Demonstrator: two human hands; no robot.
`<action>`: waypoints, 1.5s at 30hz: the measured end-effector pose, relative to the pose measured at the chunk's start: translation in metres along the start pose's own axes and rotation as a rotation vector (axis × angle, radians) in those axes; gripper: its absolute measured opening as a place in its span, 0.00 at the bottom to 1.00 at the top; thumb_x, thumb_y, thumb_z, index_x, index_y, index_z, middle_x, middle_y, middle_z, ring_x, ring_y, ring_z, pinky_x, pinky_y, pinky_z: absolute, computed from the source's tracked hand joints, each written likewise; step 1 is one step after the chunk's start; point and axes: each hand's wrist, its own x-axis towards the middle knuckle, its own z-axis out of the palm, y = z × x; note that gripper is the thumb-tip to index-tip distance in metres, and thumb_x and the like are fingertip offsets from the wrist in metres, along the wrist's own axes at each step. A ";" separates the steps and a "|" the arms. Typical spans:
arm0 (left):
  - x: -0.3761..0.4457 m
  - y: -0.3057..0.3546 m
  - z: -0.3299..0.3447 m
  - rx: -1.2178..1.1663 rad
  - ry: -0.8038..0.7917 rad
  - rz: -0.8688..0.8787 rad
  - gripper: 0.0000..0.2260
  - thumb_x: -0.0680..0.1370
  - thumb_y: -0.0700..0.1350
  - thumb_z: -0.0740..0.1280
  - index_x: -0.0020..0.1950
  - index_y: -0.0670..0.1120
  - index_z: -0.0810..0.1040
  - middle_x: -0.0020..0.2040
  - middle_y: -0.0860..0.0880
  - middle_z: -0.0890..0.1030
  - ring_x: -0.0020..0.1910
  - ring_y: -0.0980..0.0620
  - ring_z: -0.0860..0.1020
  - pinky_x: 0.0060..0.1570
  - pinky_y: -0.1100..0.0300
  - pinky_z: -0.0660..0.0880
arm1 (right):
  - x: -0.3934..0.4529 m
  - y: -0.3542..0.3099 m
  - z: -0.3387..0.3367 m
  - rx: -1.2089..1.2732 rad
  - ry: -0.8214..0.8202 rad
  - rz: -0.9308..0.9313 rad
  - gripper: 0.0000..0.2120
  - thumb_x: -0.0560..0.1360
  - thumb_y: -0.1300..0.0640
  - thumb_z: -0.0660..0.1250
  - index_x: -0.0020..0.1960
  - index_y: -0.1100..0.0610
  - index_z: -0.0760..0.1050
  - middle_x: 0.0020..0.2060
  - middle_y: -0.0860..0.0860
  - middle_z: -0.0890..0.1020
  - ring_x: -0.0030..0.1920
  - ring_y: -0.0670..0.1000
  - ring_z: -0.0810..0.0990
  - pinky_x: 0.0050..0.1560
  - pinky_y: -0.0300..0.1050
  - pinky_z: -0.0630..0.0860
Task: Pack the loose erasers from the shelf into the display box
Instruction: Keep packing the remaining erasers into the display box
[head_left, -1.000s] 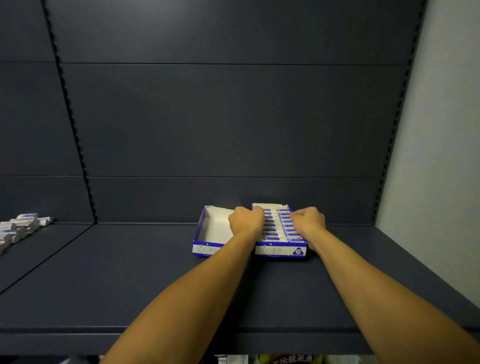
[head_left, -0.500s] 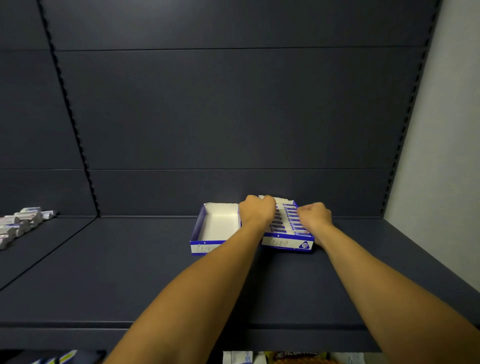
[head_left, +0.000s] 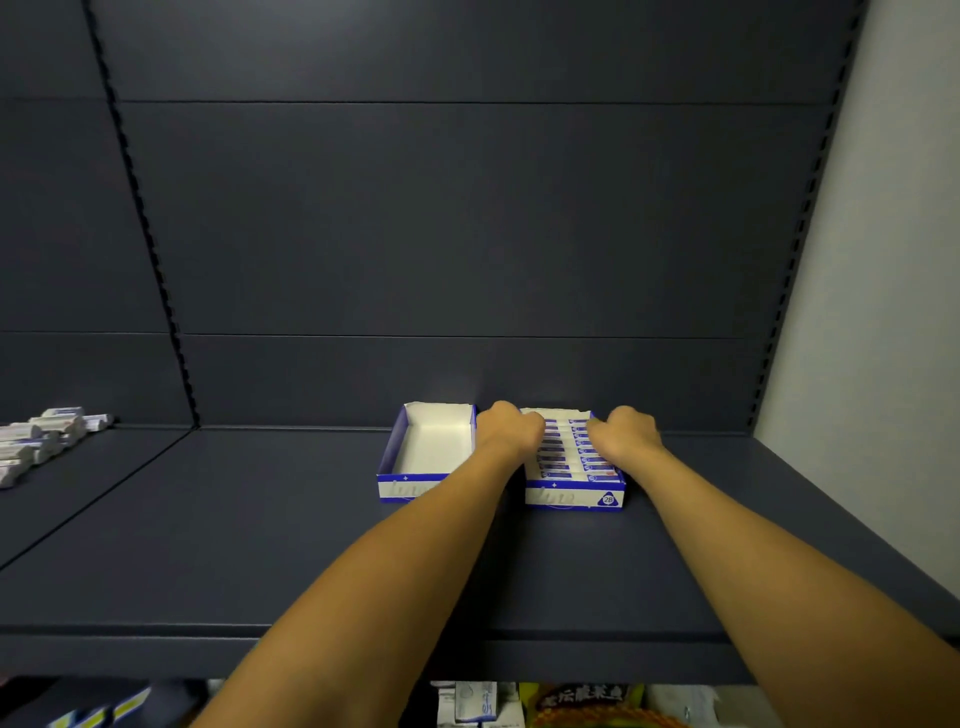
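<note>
Lying far left on the next shelf bay, a heap of loose erasers (head_left: 39, 439) sits by the back wall, well apart from everything else. A slotted upright strip (head_left: 150, 244) runs up the back panel between that bay & the main shelf (head_left: 234, 545), which is dark grey.

Mid-shelf, close to the back wall, stands the display box (head_left: 431, 491), blue & white, w/ two side-by-side halves. Left half shows only its white floor. Right half holds a packed row of erasers (head_left: 569, 457), blue-labelled, lying across the box front to back; a "2B" badge shows on the front wall.

Left hand (head_left: 511, 431) is over the middle of the box, fingers curled down onto the left edge of the packed row; knuckles hide the fingertips, so can't tell if it grips anything. Its forearm blocks the divider & part of the box front. Right hand (head_left: 626, 434) is likewise curled, on the right side of the row, fingertips hidden, grip unclear.

Right of the shelf is a pale wall (head_left: 883, 312). Below the shelf lip, packaged goods (head_left: 571, 704) peek out, too blurred to read.
</note>
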 end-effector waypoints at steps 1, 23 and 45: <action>-0.001 0.003 -0.010 0.027 0.020 0.046 0.11 0.82 0.46 0.64 0.42 0.43 0.73 0.40 0.48 0.75 0.36 0.52 0.74 0.32 0.64 0.69 | -0.001 -0.006 -0.001 -0.052 0.039 -0.039 0.14 0.82 0.48 0.62 0.46 0.59 0.72 0.40 0.54 0.80 0.33 0.49 0.78 0.30 0.41 0.69; 0.013 -0.105 -0.138 -0.189 0.193 -0.027 0.14 0.81 0.43 0.61 0.57 0.37 0.82 0.55 0.39 0.83 0.54 0.41 0.81 0.53 0.48 0.79 | -0.057 -0.118 0.102 0.077 -0.026 -0.103 0.14 0.82 0.54 0.59 0.63 0.61 0.73 0.56 0.58 0.79 0.48 0.56 0.79 0.37 0.45 0.71; 0.001 -0.103 -0.200 -0.370 0.383 -0.122 0.12 0.78 0.44 0.61 0.34 0.46 0.72 0.39 0.47 0.75 0.35 0.47 0.71 0.34 0.57 0.69 | -0.087 -0.177 0.114 0.299 -0.099 -0.154 0.13 0.81 0.59 0.57 0.60 0.63 0.76 0.55 0.59 0.80 0.42 0.55 0.81 0.30 0.41 0.70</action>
